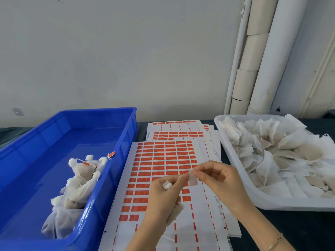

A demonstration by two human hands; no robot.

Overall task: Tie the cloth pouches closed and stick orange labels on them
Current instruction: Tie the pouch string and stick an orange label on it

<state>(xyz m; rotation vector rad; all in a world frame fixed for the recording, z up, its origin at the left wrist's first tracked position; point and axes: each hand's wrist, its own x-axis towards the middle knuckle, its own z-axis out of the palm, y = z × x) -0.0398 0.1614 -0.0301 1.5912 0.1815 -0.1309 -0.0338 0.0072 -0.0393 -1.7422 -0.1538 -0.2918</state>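
While left hand (pixel 161 196) grips the soft-looking, light pouch (pixel 174 213) at its neck, right hand (pixel 219 180) pinches the flimsy label (pixel 193 180) (best held by the edge).

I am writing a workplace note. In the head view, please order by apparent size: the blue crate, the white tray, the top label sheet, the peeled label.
1. blue crate
2. white tray and top label sheet: too alike to rank
3. peeled label
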